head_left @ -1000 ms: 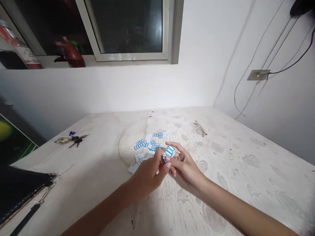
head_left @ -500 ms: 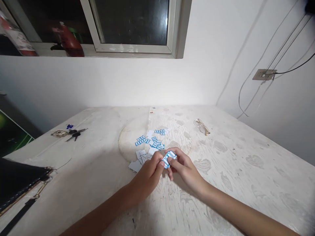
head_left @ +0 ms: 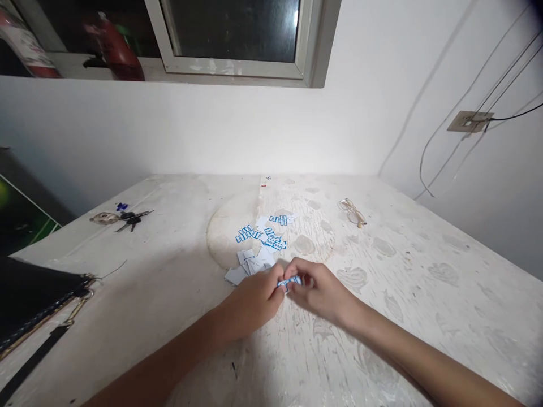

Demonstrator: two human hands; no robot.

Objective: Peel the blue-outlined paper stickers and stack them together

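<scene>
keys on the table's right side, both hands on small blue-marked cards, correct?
Not quite: the keys lie on the left side of the table, as the head view shows. The left hand and right hand are both on small blue-marked cards.

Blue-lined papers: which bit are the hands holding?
The blue-lined paper pinched between the left hand and right hand. The other blue-lined pieces lie on the table, beyond the hands.
</scene>
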